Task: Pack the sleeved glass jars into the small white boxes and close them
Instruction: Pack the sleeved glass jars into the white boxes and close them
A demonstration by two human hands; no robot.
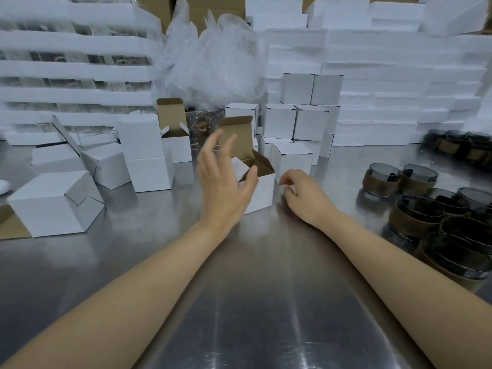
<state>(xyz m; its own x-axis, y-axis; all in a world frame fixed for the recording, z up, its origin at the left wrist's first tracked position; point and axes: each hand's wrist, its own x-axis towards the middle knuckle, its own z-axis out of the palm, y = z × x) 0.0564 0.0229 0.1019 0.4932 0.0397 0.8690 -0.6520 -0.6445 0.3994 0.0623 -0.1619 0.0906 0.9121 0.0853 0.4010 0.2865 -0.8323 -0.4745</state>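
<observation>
- An open small white box (259,187) is seen mid-table, lid flap raised, seemingly empty.
- The left hand (222,182) is spread just before it, fingers apart, nothing held.
- The right hand (300,191) is loosely curled, empty, beside the box.
- Sleeved jars (415,214) are clustered near right on the steel table (253,302).
- Judged step: box readied; a jar must be fetched next.

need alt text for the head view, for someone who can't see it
Two bare hands, left hand spread and right hand curled, flank an open white box on a steel table. Sleeved jars sit right, closed boxes and foam behind.
</observation>
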